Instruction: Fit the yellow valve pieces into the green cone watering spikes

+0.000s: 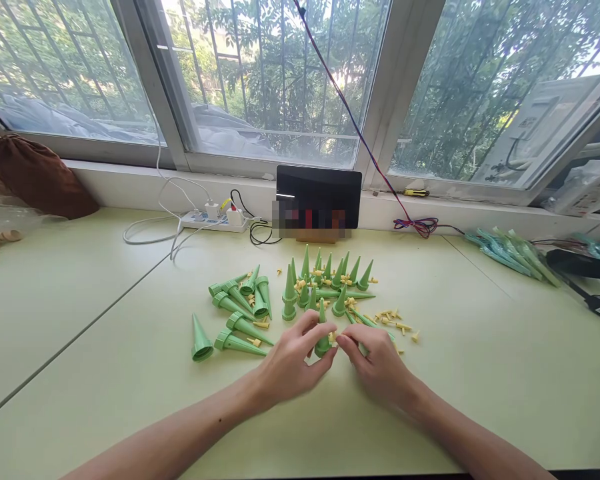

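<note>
Right now my left hand (297, 350) is holding a green cone (322, 345) near the table's front edge, thumb and fingers curving around it with only a narrow gap left for it. The cone is standing point up, and a small yellow fitting (331, 338) is showing at its side, between my two hands. My right hand (380, 357) is facing it just beside, thumb and forefinger drawing close together at the fitting; I cannot tell whether they are gripping anything.

Behind my hands, a cluster of upright cones (305, 263) is standing on the pale table (480, 400), several of them showing yellow pieces at their sides. To the left, more green cones are lying in a loose heap (233, 301), and a single cone (201, 343) is resting apart from them, its open base showing. Loose yellow fittings (403, 327) are lying scattered to the right, beyond my right hand.

Farther back, a dark screen (317, 190) is leaning on a brown stand (323, 236) below the window, and a white power strip (195, 222) is sitting to its left with cables looping around.
</note>
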`<state>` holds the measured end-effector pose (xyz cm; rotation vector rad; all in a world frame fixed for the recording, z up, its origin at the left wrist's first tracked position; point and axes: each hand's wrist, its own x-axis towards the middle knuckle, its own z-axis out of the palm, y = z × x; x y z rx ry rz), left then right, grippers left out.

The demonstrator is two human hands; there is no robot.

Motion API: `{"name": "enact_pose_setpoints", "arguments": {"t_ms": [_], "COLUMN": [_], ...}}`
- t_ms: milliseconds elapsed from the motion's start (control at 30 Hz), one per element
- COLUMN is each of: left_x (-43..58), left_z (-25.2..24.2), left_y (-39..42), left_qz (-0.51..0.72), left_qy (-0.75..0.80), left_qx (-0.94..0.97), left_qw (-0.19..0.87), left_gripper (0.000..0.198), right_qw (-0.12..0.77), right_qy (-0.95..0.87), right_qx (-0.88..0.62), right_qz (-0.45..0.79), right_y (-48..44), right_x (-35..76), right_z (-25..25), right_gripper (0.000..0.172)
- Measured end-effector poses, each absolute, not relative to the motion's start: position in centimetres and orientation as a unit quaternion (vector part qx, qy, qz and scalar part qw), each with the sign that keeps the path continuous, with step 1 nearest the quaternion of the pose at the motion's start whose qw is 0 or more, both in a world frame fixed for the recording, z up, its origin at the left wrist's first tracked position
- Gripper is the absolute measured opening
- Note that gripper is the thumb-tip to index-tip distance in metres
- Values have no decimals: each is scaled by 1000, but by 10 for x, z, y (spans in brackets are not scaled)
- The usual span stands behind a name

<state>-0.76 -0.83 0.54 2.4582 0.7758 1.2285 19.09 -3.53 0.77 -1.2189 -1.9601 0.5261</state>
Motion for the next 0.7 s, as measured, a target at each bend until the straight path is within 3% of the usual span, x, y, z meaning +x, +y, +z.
{"name": "enact_pose_setpoints", "arguments": {"t_ms": [133, 300, 433, 700], "left_x": [-8, -7, -7, -7], "left_z": [7, 6, 5, 6], "left_y": [-9, -8, -8, -8], "left_qz": [423, 433, 430, 426], "left_qy": [271, 292, 294, 275], "left_qx": [852, 840, 840, 850], "left_qw": [146, 150, 150, 141], "left_gripper": [25, 27, 27, 26], "right_qw": [381, 424, 434, 393], "right_qy": [-763, -751, -753, -761], "right_qx": [-482, -457, -441, -473], "right_qz": [199, 218, 223, 207], "right_y": [-36, -38, -39, -35], "right_x": [190, 189, 189, 191], "right_z": [9, 16, 18, 10], "right_gripper": [45, 18, 13, 35]}}
